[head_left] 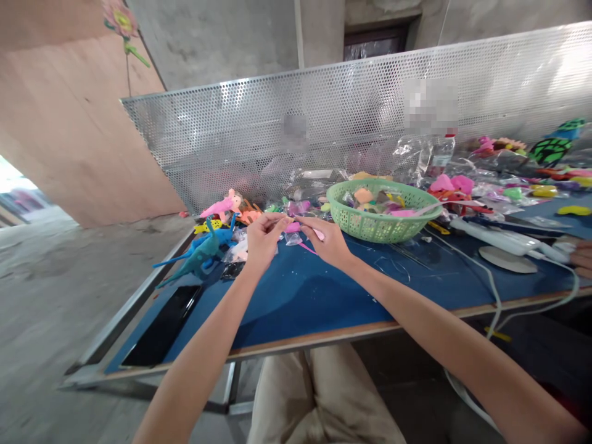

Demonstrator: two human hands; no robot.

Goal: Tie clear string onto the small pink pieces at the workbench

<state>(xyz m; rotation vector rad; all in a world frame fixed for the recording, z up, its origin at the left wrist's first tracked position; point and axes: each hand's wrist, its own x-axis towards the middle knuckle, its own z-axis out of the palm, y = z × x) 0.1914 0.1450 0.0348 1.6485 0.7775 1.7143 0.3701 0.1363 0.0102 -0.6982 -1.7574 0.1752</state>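
Above the blue tabletop [305, 302], my left hand [266, 237] and my right hand [326, 239] meet, fingertips almost touching. Both pinch a small pink clay piece [293, 228], with fingers closed on it from either side. A thin pink strip [307, 248] lies just below my right fingers. Part of the clay is hidden by my fingers. Left of my left hand stand a teal long-necked dinosaur figure [203, 251] and a pink animal figure [224, 206]. A green plastic basket [383, 225] holding coloured clay pieces is right of my right hand.
A black phone-like slab [161, 327] lies at the table's left end. A perforated metal panel [259, 135] closes off the back. At right are a white corded tool [494, 237], its cable [493, 290], a plastic bottle [441, 157] and another person's hand [581, 256].
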